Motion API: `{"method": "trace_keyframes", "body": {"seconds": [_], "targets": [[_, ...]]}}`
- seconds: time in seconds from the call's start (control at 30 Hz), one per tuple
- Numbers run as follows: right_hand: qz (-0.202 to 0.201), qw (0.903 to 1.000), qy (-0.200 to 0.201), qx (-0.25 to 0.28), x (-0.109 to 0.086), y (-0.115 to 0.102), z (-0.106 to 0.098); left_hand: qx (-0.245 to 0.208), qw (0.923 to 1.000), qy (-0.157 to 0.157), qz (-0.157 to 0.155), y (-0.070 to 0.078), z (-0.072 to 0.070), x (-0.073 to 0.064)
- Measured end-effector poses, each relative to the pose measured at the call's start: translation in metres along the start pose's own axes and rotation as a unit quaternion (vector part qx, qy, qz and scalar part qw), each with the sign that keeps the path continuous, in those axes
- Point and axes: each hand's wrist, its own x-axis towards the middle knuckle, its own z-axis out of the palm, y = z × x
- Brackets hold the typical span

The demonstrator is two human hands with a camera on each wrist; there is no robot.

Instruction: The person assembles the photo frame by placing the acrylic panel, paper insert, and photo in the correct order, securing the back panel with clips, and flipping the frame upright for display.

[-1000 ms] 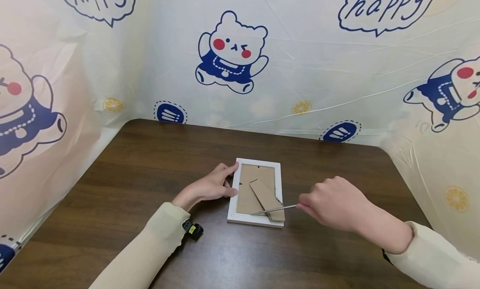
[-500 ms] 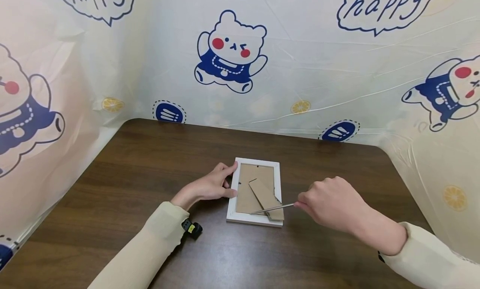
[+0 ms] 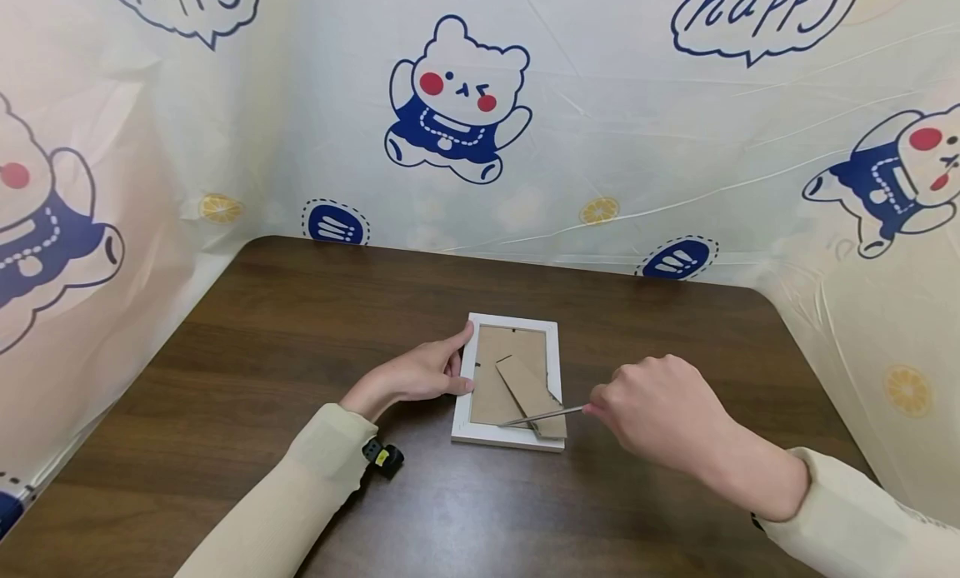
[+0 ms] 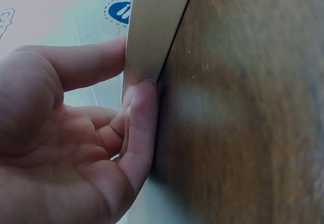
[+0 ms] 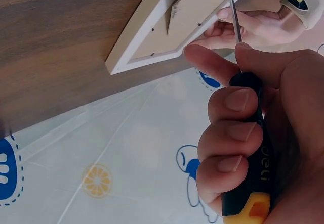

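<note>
A white picture frame [image 3: 461, 411] lies back up on the dark table, with a brown backing board [image 3: 491, 391] inside its border. Slanted across that board is a cardboard stand leg [image 3: 532, 391], its lower end overlapping the frame's bottom right corner. My left hand [image 3: 420, 371] holds the frame's left side, thumb and fingers against the edge [image 4: 152, 32]. My right hand [image 3: 660, 403] grips a screwdriver by its dark, yellow-ended handle [image 5: 245, 183]. The screwdriver's thin metal shaft [image 3: 551, 414] crosses over the stand leg, its tip at the backing board's lower edge.
The brown wooden table [image 3: 360, 295] spreads around the frame. Behind and beside it hangs a pale printed curtain [image 3: 585, 128] with cartoon bears. A black wrist strap device [image 3: 384, 457] sits at the left cuff.
The view has shifted slightly, and the right hand has come a little to the left with the screwdriver. Both hands keep their holds; the tip stays at the board's lower edge.
</note>
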Motion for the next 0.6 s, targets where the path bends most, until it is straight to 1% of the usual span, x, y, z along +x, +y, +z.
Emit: {"method": "trace_keyframes", "body": {"seconds": [0.3, 0.6], "targets": [[0.013, 0.9981, -0.054, 0.025, 0.005, 0.007, 0.003, -0.001, 0.9999, 0.0, -0.015, 0.0, 0.0, 0.0], [0.019, 0.9954, -0.087, 0.034, 0.013, 0.01, 0.002, 0.004, 0.9999, 0.002, -0.015, -0.001, 0.0, 0.0]]}}
